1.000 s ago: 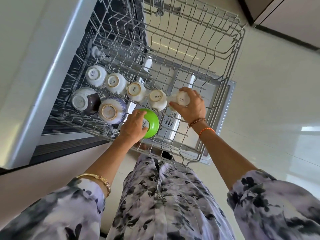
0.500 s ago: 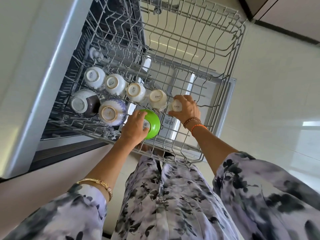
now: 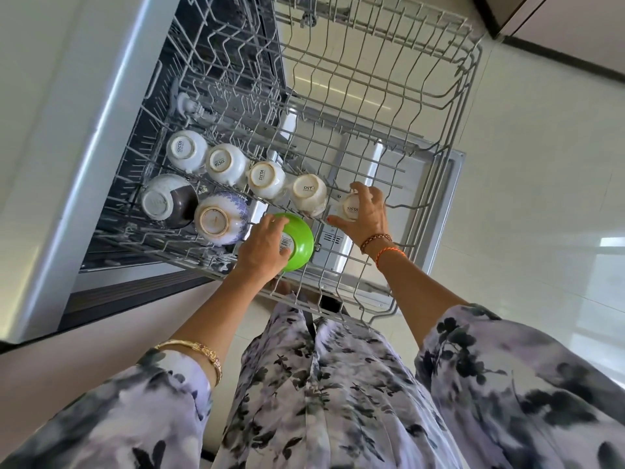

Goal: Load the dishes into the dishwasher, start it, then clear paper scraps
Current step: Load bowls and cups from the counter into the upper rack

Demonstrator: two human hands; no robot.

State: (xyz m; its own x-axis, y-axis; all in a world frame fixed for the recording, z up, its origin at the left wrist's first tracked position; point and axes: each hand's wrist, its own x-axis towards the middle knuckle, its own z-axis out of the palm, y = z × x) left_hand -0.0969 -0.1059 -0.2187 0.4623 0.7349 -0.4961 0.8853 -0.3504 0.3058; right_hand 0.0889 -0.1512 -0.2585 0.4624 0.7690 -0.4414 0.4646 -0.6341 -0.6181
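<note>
The grey wire rack of the dishwasher is pulled out in front of me. My left hand grips an upturned green bowl at the rack's near edge. My right hand holds a small white cup upside down at the end of a row of several white cups. Beside the green bowl sit a blue-patterned bowl and a dark brown bowl, both upside down.
The open dishwasher door lies below the rack. The dishwasher's white side panel runs along the left. Pale floor tiles stretch to the right, and dark cabinet bases stand at the top right.
My right hand has lowered the white cup down into the row, next to the fourth cup. My left hand has stayed on the green bowl.
</note>
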